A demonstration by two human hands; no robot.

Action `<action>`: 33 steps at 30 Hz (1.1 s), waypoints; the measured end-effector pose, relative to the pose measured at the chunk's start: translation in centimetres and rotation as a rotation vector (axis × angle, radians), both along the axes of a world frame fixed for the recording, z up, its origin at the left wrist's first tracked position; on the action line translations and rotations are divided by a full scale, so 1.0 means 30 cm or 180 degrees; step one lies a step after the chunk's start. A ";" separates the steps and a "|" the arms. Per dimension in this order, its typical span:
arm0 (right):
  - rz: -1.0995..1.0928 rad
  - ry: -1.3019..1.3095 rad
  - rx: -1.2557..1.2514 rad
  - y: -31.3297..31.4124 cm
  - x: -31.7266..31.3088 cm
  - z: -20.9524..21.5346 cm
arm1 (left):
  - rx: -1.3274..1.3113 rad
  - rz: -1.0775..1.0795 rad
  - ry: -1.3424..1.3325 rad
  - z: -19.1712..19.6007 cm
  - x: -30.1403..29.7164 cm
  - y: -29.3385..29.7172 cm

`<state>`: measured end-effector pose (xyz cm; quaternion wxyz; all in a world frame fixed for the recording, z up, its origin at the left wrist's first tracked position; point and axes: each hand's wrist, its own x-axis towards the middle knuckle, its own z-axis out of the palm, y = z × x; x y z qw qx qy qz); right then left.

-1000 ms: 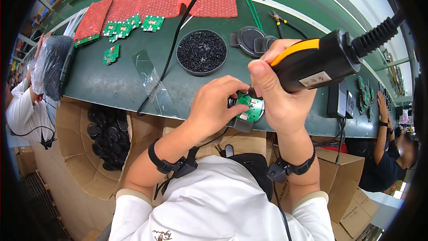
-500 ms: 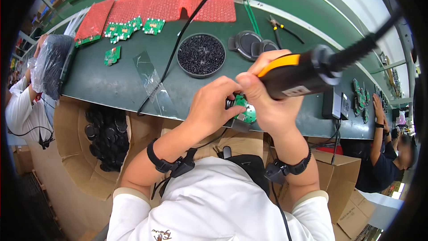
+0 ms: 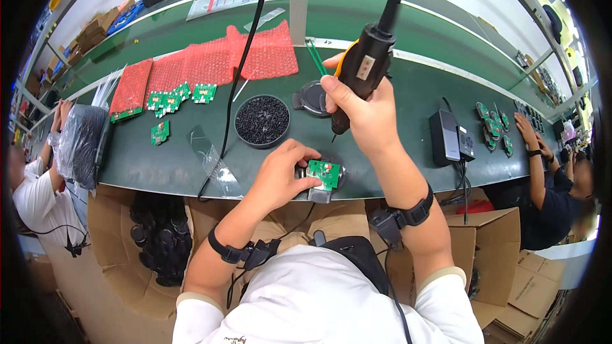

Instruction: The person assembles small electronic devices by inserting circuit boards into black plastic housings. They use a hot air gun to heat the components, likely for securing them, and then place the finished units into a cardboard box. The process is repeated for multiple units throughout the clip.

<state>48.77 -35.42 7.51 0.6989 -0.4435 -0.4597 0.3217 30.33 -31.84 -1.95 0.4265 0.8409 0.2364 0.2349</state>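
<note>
My left hand (image 3: 278, 175) grips a green circuit board (image 3: 324, 174) at the bench's near edge, thumb on one side and fingers on the other. Under the board shows part of a dark round housing (image 3: 342, 178). My right hand (image 3: 364, 114) is wrapped round a black electric screwdriver (image 3: 368, 57) with a yellow-orange strip. The tool stands nearly upright, its thin bit pointing down, above and apart from the board. A round dish (image 3: 262, 121) filled with small black screws sits beyond my left hand. Partly behind the screwdriver lies a dark round housing (image 3: 313, 98).
Loose green boards (image 3: 169, 100) lie by red bubble wrap (image 3: 204, 57) at the back left. A black power box (image 3: 445, 138) and assembled boards (image 3: 494, 126) stand right. Cables hang across the bench. Cardboard boxes (image 3: 137, 280) flank me; other people work at both sides.
My right hand has lifted the screwdriver off the board and swung it from tilted to nearly upright. The left hand keeps the board, which is now less covered. The whole view has shifted.
</note>
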 end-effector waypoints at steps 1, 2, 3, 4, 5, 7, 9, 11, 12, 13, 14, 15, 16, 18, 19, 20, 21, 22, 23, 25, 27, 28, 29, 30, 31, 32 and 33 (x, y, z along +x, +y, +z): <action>0.0081 -0.0003 -0.0020 -0.010 -0.010 -0.001 | 0.0006 0.0016 0.0011 0.000 0.000 -0.001; 0.0165 -0.0006 -0.0038 -0.020 -0.023 0.001 | -0.0038 0.0043 0.0033 0.001 -0.003 -0.005; 0.0266 0.0044 -0.0015 -0.040 -0.041 0.008 | -0.0079 0.0053 0.0046 0.007 -0.001 -0.009; 0.0214 -0.0003 -0.0046 -0.050 -0.053 0.002 | -0.0118 0.0064 0.0059 0.012 0.000 -0.012; 0.0164 -0.0050 -0.0076 -0.057 -0.065 -0.006 | -0.0117 0.0060 0.0065 0.015 0.001 -0.013; 0.0072 -0.0048 -0.0034 -0.058 -0.085 -0.019 | -0.0117 0.0051 0.0072 0.019 0.004 -0.016; 0.0098 0.0016 -0.0104 -0.052 -0.092 -0.034 | -0.0114 0.0072 0.0098 0.018 0.003 -0.018; 0.0077 0.0045 -0.0078 -0.043 -0.100 -0.051 | -0.0112 0.0098 0.0093 0.009 -0.001 -0.017; 0.0037 0.0035 -0.0020 -0.038 -0.104 -0.058 | -0.0115 0.0107 0.0067 0.002 0.000 -0.016; -0.0004 0.0025 0.0037 -0.035 -0.107 -0.065 | -0.0118 0.0116 0.0042 -0.004 0.001 -0.015; -0.0005 0.0026 0.0034 -0.035 -0.109 -0.068 | -0.0127 0.0107 0.0065 -0.005 0.002 -0.015; -0.0004 0.0024 0.0032 -0.037 -0.111 -0.067 | -0.0135 0.0101 0.0087 -0.002 0.002 -0.014; -0.0003 0.0024 0.0028 -0.038 -0.112 -0.068 | -0.0144 0.0094 0.0108 -0.002 0.002 -0.014; -0.0013 0.0038 0.0073 -0.036 -0.114 -0.075 | -0.0147 0.0097 0.0094 -0.009 0.001 -0.012; -0.0019 0.0046 0.0096 -0.035 -0.115 -0.077 | -0.0147 0.0097 0.0086 -0.012 0.001 -0.011; 0.0010 0.0004 0.0040 -0.039 -0.116 -0.075 | -0.0153 0.0134 0.0087 -0.009 0.001 -0.013; 0.0034 -0.0037 -0.0020 -0.049 -0.117 -0.070 | -0.0162 0.0165 0.0088 0.001 0.003 -0.018; 0.0058 -0.0079 -0.0080 -0.058 -0.118 -0.070 | -0.0171 0.0196 0.0090 0.004 0.004 -0.022; 0.0059 -0.0099 -0.0057 -0.065 -0.120 -0.075 | -0.0189 0.0187 0.0063 -0.006 0.005 -0.022; 0.0068 -0.0170 0.0046 -0.069 -0.126 -0.054 | -0.0165 0.0177 -0.0023 -0.015 0.009 -0.007; 0.0025 -0.0525 0.0235 -0.073 -0.132 -0.070 | -0.0166 0.0189 -0.0060 -0.030 0.006 -0.014; 0.0000 -0.0712 0.0345 -0.072 -0.133 -0.081 | -0.0152 0.0194 -0.0089 -0.033 0.007 -0.015; 0.0065 -0.0729 0.0300 -0.070 -0.136 -0.082 | -0.0052 0.0171 -0.0062 -0.028 0.009 -0.013; 0.0154 -0.0637 0.0179 -0.072 -0.135 -0.063 | -0.0091 0.0169 0.0010 -0.023 0.009 -0.012; 0.0240 -0.0545 0.0058 -0.073 -0.133 -0.038 | -0.0130 0.0166 0.0082 -0.015 0.008 -0.012; 0.0325 -0.0453 -0.0065 -0.072 -0.129 -0.016 | -0.0170 0.0161 0.0154 -0.006 0.008 -0.010; 0.0240 -0.0335 -0.0144 -0.063 -0.101 -0.007 | -0.0101 0.0128 0.0177 -0.001 0.011 -0.005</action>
